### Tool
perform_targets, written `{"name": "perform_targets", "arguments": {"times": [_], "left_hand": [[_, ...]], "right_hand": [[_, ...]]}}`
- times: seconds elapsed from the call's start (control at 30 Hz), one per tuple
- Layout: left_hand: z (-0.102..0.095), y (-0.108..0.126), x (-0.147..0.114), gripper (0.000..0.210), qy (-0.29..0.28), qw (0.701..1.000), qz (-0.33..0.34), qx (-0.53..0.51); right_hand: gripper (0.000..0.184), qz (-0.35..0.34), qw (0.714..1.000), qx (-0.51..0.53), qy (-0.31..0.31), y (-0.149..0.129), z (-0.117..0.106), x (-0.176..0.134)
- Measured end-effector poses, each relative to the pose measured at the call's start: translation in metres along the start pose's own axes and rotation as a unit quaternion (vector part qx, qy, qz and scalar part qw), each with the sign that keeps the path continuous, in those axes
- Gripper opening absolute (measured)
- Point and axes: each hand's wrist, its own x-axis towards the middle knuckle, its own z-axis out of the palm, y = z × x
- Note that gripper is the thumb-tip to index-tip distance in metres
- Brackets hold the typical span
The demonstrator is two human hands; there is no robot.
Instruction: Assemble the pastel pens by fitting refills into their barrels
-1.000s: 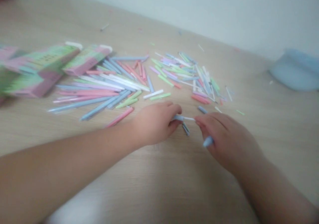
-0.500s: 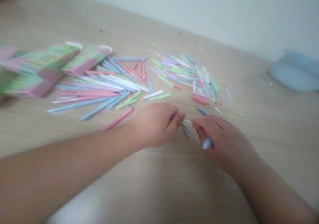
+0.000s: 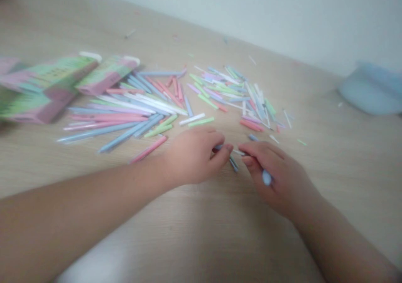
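My left hand (image 3: 199, 155) is closed, thumb pressed to the fingers; a bit of a blue pen part (image 3: 219, 147) shows inside its curl. My right hand (image 3: 276, 174) pinches a light blue pen (image 3: 266, 177), whose rounded end sticks out below the thumb. A thin white tip (image 3: 238, 152) points from the right fingertips toward the left thumb, with a small gap between. Under the hands lies a dark slim piece (image 3: 233, 164) on the table. Beyond the right fingers rests a blue pen cap (image 3: 253, 137). Blur hides finer detail.
Long pastel pen barrels (image 3: 125, 119) lie left of centre. Behind the hands spreads a pile of short coloured caps and thin white pieces (image 3: 232, 88). Printed pink-green boxes (image 3: 108, 75) stand at left. A pale blue pouch-like item (image 3: 370, 90) sits by the wall at right.
My right hand has drawn slightly right, widening the gap between the hands. The pen's blue end has shifted right and up. My left hand stays nearly in place.
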Motion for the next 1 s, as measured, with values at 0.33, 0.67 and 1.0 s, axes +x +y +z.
{"name": "perform_targets", "arguments": {"times": [0.33, 0.67, 1.0], "left_hand": [[-0.003, -0.002, 0.002, 0.042, -0.010, 0.996, -0.054, -0.064], [-0.005, -0.001, 0.002, 0.045, -0.001, 0.996, -0.058, -0.061], [-0.003, -0.002, 0.002, 0.045, 0.008, 0.996, -0.066, -0.060]], "right_hand": [[0.030, 0.229, 0.917, 0.292, 0.144, -0.001, -0.008, -0.004], [0.021, 0.249, 0.901, 0.327, 0.135, 0.014, -0.008, 0.002], [0.014, 0.183, 0.923, 0.323, 0.103, 0.023, -0.005, -0.008]]}}
